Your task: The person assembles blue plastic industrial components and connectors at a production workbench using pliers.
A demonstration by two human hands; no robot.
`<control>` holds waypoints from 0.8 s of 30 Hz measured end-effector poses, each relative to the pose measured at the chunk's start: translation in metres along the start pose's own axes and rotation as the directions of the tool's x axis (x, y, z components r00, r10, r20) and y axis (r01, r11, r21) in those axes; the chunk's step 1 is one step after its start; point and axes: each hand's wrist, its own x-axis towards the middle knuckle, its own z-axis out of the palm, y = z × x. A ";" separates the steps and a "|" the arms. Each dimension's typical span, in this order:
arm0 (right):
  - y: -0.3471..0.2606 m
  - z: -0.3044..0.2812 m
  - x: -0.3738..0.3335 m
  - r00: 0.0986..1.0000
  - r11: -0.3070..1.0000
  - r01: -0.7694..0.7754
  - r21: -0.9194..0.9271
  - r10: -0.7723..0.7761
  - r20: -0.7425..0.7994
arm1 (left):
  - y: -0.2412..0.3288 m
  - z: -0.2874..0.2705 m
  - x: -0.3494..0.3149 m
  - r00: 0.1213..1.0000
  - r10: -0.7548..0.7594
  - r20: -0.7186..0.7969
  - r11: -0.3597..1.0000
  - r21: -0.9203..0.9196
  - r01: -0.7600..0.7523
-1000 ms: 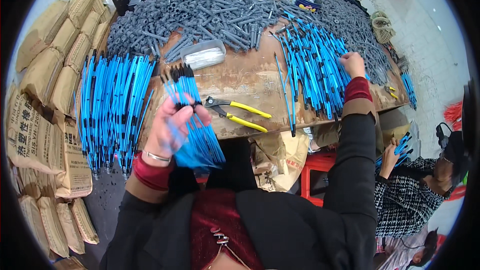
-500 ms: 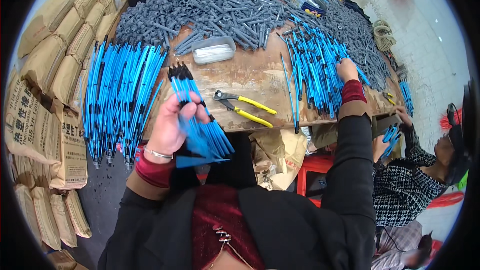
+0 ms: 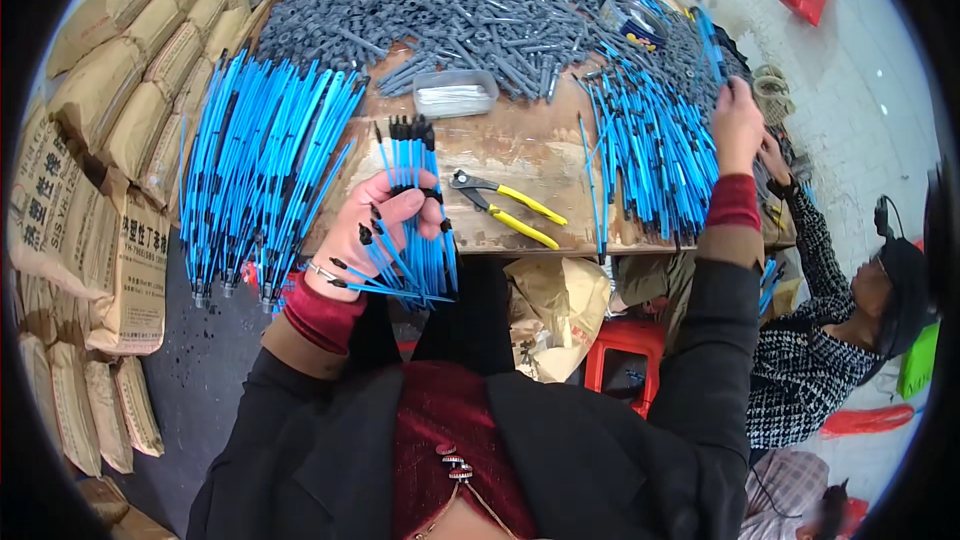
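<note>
Close in front of my body, my left hand (image 3: 372, 230) is closed round a bundle of thin blue rods (image 3: 412, 152) with black ends; several rods fan out below the fingers. My right hand (image 3: 738, 125) reaches far out to the right, its fingers wrapped round a blue rod (image 3: 708, 48) that points up and away; how many it holds I cannot make out. A heap of similar blue rods (image 3: 655, 140) lies just left of that hand. Between the hands rest end-cutting pliers (image 3: 520, 212) with yellow handles, jaws slightly apart.
Another heap of blue rods (image 3: 270, 160) overhangs the table's left edge. Grey tubular parts (image 3: 430, 15) cover the back. A clear box (image 3: 455, 100) holds white sticks. Paper sacks (image 3: 130, 110) are stacked left. A co-worker's hand (image 3: 774, 162) is near my right hand. A red stool (image 3: 625, 355) stands below.
My right hand has left the right heap and moved farther right and away, with a blue rod raised in it. My left hand has turned the bundle more upright. The view has shifted slightly.
</note>
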 end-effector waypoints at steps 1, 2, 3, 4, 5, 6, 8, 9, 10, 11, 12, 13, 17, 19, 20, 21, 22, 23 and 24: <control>-0.014 -0.008 0.003 0.990 0.976 0.043 0.214 -0.012 -0.143 | -0.002 -0.003 0.003 1.000 0.021 0.023 1.000 0.003 -0.021; -0.043 -0.026 0.003 0.997 0.822 -0.065 0.566 0.036 0.062 | -0.003 -0.007 0.002 0.999 0.048 0.023 0.999 0.007 -0.048; -0.071 -0.049 -0.009 0.960 0.554 -0.236 0.798 0.003 0.282 | -0.004 -0.010 -0.001 0.997 0.069 0.025 0.998 0.011 -0.070; -0.093 -0.061 -0.030 0.923 0.407 -0.275 0.871 -0.144 0.358 | -0.002 -0.009 -0.004 0.998 0.059 -0.013 0.998 -0.035 -0.060; -0.111 -0.075 -0.054 0.872 0.261 -0.328 0.908 -0.287 0.397 | 0.000 -0.005 -0.002 0.998 0.047 -0.033 0.995 -0.082 -0.050; -0.129 -0.092 -0.080 0.760 0.296 -0.444 0.846 -0.376 0.530 | -0.001 -0.003 0.001 0.997 0.049 -0.060 0.995 -0.079 -0.054; -0.165 -0.090 -0.116 0.702 0.422 -0.258 0.869 -0.536 0.469 | -0.008 -0.007 0.009 0.999 0.005 -0.033 0.997 -0.081 -0.008; -0.178 -0.080 -0.132 0.728 0.463 0.048 0.885 -0.623 0.286 | -0.010 -0.008 0.009 0.999 0.002 -0.052 0.997 -0.077 -0.006; -0.188 -0.075 -0.144 0.720 0.442 0.040 0.896 -0.634 0.281 | -0.012 -0.009 0.006 1.000 0.027 -0.009 0.992 -0.124 -0.028; -0.194 -0.073 -0.154 0.742 0.424 -0.121 0.898 -0.562 0.365 | -0.013 -0.009 0.006 0.997 0.055 0.047 0.984 -0.174 -0.046; -0.199 -0.072 -0.163 0.745 0.392 -0.277 0.877 -0.489 0.454 | -0.012 -0.009 0.003 0.991 0.085 0.105 0.973 -0.225 -0.060; -0.203 -0.070 -0.170 0.730 0.347 -0.425 0.836 -0.415 0.543 | -0.010 -0.007 -0.001 0.991 0.085 0.099 0.973 -0.222 -0.061; -0.222 -0.067 -0.197 0.749 0.293 -0.499 0.815 -0.328 0.576 | -0.005 0.004 -0.018 0.996 0.049 0.076 0.964 -0.265 -0.027; -0.239 -0.068 -0.216 0.770 0.282 -0.492 0.824 -0.301 0.563 | -0.014 0.007 -0.020 0.997 0.061 0.042 0.955 -0.292 -0.046; -0.247 -0.069 -0.226 0.790 0.274 -0.483 0.832 -0.273 0.549 | -0.016 0.008 -0.022 0.997 0.067 0.024 0.951 -0.305 -0.057; -0.251 -0.070 -0.234 0.808 0.269 -0.475 0.838 -0.244 0.536 | -0.016 0.011 -0.027 0.998 0.064 0.021 0.951 -0.306 -0.054; -0.252 -0.072 -0.240 0.806 0.268 -0.479 0.836 -0.244 0.539 | -0.013 0.016 -0.033 0.999 0.019 -0.032 0.978 -0.206 -0.025; -0.253 -0.074 -0.246 0.830 0.343 -0.348 0.872 -0.320 0.457 | -0.010 0.021 -0.040 0.996 -0.020 -0.092 0.994 -0.106 0.010; -0.254 -0.076 -0.251 0.836 0.402 -0.207 0.892 -0.400 0.375 | -0.010 0.023 -0.047 0.986 -0.052 -0.156 0.999 -0.008 0.052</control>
